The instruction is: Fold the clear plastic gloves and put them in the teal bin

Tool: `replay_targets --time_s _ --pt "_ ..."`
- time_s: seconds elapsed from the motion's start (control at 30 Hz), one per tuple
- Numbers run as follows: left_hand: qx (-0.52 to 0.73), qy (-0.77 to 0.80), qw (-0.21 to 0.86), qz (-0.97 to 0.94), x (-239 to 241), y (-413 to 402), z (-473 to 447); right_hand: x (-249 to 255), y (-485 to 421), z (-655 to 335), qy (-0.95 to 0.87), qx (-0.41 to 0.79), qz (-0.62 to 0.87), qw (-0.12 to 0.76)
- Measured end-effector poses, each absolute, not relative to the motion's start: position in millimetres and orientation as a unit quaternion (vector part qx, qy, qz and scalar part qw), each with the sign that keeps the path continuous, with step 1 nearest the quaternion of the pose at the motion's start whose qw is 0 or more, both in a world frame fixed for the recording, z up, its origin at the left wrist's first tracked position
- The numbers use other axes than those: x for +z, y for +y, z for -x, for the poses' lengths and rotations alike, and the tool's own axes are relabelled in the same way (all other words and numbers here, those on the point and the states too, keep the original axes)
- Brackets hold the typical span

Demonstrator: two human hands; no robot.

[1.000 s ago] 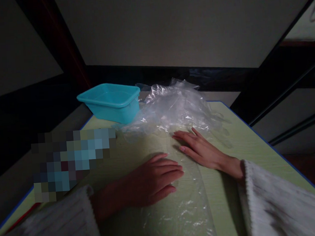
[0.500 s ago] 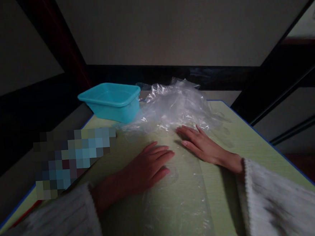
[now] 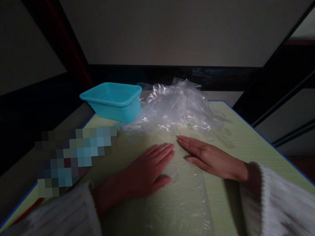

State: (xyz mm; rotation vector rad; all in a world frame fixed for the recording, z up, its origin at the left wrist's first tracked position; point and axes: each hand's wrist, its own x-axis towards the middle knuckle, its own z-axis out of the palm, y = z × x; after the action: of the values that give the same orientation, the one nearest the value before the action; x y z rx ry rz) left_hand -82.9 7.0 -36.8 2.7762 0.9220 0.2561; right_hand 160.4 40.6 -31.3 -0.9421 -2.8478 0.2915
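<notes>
A clear plastic bag (image 3: 177, 210) lies spread flat on the table, running from its front edge toward the back. My left hand (image 3: 150, 170) rests palm down over the bag's left side, fingers stretched out and thumb apart. Over the right side of the bag, my right hand (image 3: 207, 156) is also palm down, its fingers straight and close to one another. The fingertips of both hands point toward each other with a small gap between. Just beyond them sits a crumpled heap of clear plastic (image 3: 180, 103); whether it joins the flat bag I cannot tell.
A turquoise plastic basin (image 3: 113, 103) stands at the table's back left, touching the plastic heap. A blurred-out item (image 3: 79, 159) lies along the left edge, with a thin red strip (image 3: 26, 211) near it. The pale green table (image 3: 223, 207) has a blue rim.
My right hand has slid slightly toward me, and its fingers have come together. My left hand's fingers are closer together too, with the hand in nearly the same place.
</notes>
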Motion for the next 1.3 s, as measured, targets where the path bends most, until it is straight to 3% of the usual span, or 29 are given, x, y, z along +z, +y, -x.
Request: replay_targets --time_s 0.4,0.63,1.07,1.3 --pt "0.065 0.311 0.094 -0.943 -42.7 7.9 83.4 -37.8 38.8 -163.3 -0.949 0.093 0.301 0.028" --pt "0.117 0.293 0.075 -0.946 -28.6 17.6 100.5 -32.7 38.4 -165.8 -0.95 0.1 0.289 0.061" --pt "0.007 0.32 0.116 -0.94 -27.1 12.9 100.9 -33.7 20.6 -158.2 -0.951 0.125 0.28 0.029" --pt "0.023 0.324 0.118 -0.938 -29.3 18.0 101.8 -31.1 20.7 -156.9 -0.952 0.126 0.279 0.027"
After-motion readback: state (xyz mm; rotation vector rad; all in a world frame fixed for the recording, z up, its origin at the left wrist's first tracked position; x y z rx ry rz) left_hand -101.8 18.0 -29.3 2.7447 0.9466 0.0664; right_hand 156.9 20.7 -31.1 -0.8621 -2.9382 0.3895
